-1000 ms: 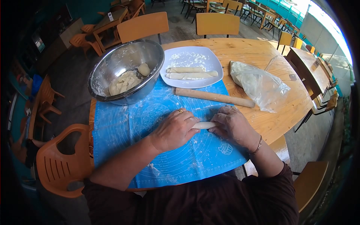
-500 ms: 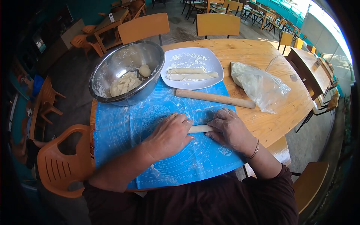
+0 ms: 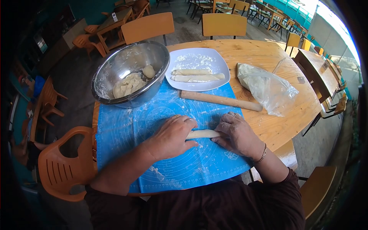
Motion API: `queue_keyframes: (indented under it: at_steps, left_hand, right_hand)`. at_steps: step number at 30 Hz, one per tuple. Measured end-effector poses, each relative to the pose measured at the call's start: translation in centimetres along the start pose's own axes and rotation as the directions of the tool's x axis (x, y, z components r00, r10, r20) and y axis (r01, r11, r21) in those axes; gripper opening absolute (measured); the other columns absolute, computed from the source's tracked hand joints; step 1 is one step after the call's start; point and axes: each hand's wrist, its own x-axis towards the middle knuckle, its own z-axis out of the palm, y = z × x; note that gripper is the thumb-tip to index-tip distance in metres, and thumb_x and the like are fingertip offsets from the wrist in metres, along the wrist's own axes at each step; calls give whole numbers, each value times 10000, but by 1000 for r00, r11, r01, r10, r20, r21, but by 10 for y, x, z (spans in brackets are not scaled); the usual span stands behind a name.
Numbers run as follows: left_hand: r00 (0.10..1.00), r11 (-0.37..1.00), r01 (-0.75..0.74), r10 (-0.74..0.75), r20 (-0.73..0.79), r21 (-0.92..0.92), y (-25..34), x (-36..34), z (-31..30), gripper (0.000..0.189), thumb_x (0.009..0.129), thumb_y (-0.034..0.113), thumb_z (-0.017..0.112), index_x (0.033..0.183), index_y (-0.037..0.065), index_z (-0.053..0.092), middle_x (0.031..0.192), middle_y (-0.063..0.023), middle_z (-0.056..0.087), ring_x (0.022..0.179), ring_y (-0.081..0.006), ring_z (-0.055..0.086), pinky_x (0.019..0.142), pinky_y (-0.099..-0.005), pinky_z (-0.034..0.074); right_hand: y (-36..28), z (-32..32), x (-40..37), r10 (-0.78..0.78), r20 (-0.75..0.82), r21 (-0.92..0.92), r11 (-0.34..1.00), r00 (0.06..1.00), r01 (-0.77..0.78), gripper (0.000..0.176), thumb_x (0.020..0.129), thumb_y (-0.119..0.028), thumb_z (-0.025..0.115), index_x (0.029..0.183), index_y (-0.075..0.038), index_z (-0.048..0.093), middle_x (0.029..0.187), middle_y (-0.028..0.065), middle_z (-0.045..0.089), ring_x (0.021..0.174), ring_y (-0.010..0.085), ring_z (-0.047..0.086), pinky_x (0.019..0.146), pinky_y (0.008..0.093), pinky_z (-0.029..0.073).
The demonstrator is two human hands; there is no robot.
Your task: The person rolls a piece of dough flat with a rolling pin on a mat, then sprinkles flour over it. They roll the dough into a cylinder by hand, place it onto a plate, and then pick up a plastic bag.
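A slim dough roll (image 3: 203, 133) lies across the floury blue mat (image 3: 165, 176). Its right end is pinched in the fingers of my right hand (image 3: 235, 133). At its left end rests my left hand (image 3: 172, 134), with thumb and fingers apart around the dough. On a white square plate (image 3: 218, 61) are two filled-looking rolls (image 3: 197, 78) dusted with flour. A wooden rolling pin (image 3: 220, 101) lies behind my hands. The steel bowl (image 3: 149, 90) at the back left holds a soft dough mass (image 3: 128, 85) and a smaller dough ball (image 3: 148, 71).
A clear plastic bag (image 3: 264, 86) with pale contents lies on the wooden table (image 3: 245, 50) at the right. Orange chairs (image 3: 67, 163) stand at the left, and wooden chairs (image 3: 224, 25) stand behind the table. A person's arm shows at the far left.
My left hand has shifted slightly left and opened a little, so more of the dough roll shows. My right hand still grips its end.
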Motion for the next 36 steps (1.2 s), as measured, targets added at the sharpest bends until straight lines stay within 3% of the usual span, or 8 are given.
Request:
queue_keyframes:
  at_steps: [5, 12, 15, 21, 27, 29, 32, 36]
  left_hand:
    - [996, 1000, 1, -2, 85, 9, 1, 3, 3, 313, 825, 238, 798, 1022, 25, 679, 995, -132, 631, 979, -306, 608, 897, -427, 467]
    - [999, 999, 3, -5, 38, 50, 5, 3, 11, 335, 833, 250, 795, 1032, 16, 662, 992, -134, 634, 961, -317, 602, 886, -424, 466]
    - [998, 999, 33, -32, -49, 28, 10, 2, 12, 325, 830, 247, 795, 997, 12, 644, 988, -144, 637, 950, -319, 601, 886, -429, 464]
    - [991, 995, 87, -90, 96, 43, 10, 6, 7, 295, 822, 239, 798, 892, 14, 620, 958, -168, 640, 932, -330, 602, 861, -442, 467]
    - [999, 997, -5, 8, -34, 75, 11, 7, 4, 302, 811, 235, 811, 869, 7, 623, 833, -145, 647, 818, -307, 625, 784, -423, 492]
    - [930, 939, 325, -297, 217, -111, 21, 16, -14, 298, 795, 197, 831, 888, 1, 627, 776, -107, 662, 703, -208, 636, 659, -351, 508]
    - [947, 905, 317, -285, 150, -283, 5, 16, -9, 302, 770, 181, 851, 885, -13, 650, 794, -144, 703, 711, -216, 692, 611, -342, 534]
    - [940, 848, 340, -296, 170, -406, 7, 16, -13, 266, 759, 125, 851, 886, -9, 660, 818, -128, 711, 743, -169, 694, 641, -311, 549]
  right_hand:
    - [-2, -1, -1, -2, 16, 12, 1000, 1000, 2, 283, 786, -187, 770, 1028, -55, 704, 1105, 121, 664, 1042, 344, 602, 927, 442, 466]
    - [1, 1, 0, -6, -4, 18, 1000, 1000, 6, 247, 759, -178, 780, 956, -56, 693, 1069, 113, 650, 1026, 340, 595, 914, 444, 464]
    - [2, 2, 1, -28, -42, 7, 1000, 999, 29, 230, 741, -174, 820, 908, -63, 706, 928, 107, 613, 925, 323, 595, 840, 422, 493]
    - [2, 1, 2, 26, 36, -18, 1000, 999, -25, 229, 744, -209, 795, 895, -66, 700, 989, 115, 627, 1009, 336, 597, 913, 440, 461]
    - [2, -1, 4, 48, 64, -29, 999, 997, -46, 236, 742, -212, 798, 898, -67, 696, 1004, 114, 636, 1024, 340, 600, 917, 442, 467]
    - [1, -3, 7, 57, 109, 21, 998, 992, -60, 292, 751, -227, 805, 953, -51, 691, 1038, 127, 645, 1050, 352, 604, 928, 458, 468]
    - [4, 6, 10, -44, 2, 45, 998, 999, 43, 385, 757, -245, 818, 1044, -27, 683, 1074, 147, 648, 1082, 364, 605, 944, 469, 469]
    - [2, 11, 32, -69, 75, 218, 975, 995, 51, 490, 794, -232, 812, 1212, -39, 646, 1136, 195, 624, 1102, 385, 591, 977, 464, 465]
